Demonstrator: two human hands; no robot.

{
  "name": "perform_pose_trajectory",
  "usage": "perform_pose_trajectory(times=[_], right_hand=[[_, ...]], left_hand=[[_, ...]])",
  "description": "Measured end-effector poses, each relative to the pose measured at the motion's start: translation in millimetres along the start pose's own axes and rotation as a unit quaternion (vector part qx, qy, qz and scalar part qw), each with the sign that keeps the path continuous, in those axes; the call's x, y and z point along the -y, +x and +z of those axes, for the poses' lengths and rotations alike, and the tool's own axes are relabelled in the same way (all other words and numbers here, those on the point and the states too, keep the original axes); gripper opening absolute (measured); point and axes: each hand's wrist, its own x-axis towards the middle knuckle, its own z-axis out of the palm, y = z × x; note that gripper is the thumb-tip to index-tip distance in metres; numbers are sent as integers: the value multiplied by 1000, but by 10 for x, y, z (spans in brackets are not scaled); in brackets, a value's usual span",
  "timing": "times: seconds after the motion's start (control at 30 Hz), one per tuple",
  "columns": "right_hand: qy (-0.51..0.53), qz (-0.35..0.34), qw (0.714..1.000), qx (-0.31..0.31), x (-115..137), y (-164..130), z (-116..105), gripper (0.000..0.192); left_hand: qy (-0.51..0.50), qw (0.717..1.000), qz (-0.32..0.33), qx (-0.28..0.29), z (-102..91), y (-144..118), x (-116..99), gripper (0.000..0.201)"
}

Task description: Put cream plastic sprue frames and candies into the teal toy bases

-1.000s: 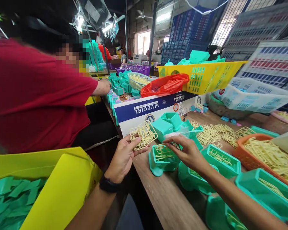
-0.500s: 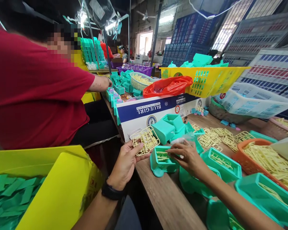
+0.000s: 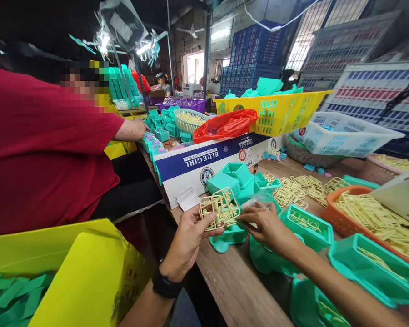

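Our yellow sprue [image 3: 220, 210] covers most of the teal tray [image 3: 230, 236] beneath it, so we cannot see what lies inside. Our right hand [image 3: 264, 222] hides its own fingertips and whatever they pinch behind that sprue. The bottom edge cuts off both our forearms, the right edge crops the orange basket [image 3: 341, 222], and the far person [image 3: 163, 83] is too small to make out

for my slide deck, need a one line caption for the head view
Left hand holds a yellow parts sprue over a teal tray steadied by the right hand.
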Motion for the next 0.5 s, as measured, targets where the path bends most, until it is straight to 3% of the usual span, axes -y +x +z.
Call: perform_pose_trajectory(times=[0.13,0.2,0.3,0.5], right_hand=[[188,81,974,-100,-13,-17,-200,33],[268,94,955,-84,-26,-51,-360,38],[275,92,956,-51,-62,-161,-568,31],[266,159,946,-98,-177,-544,-692,39]], left_hand=[[31,998,-32,35,106,17,0,60],[47,996,-40,61,189,31,7,58],[46,995,-34,78,321,62,40,54],[8,996,-52,70,469,105,188,46]])
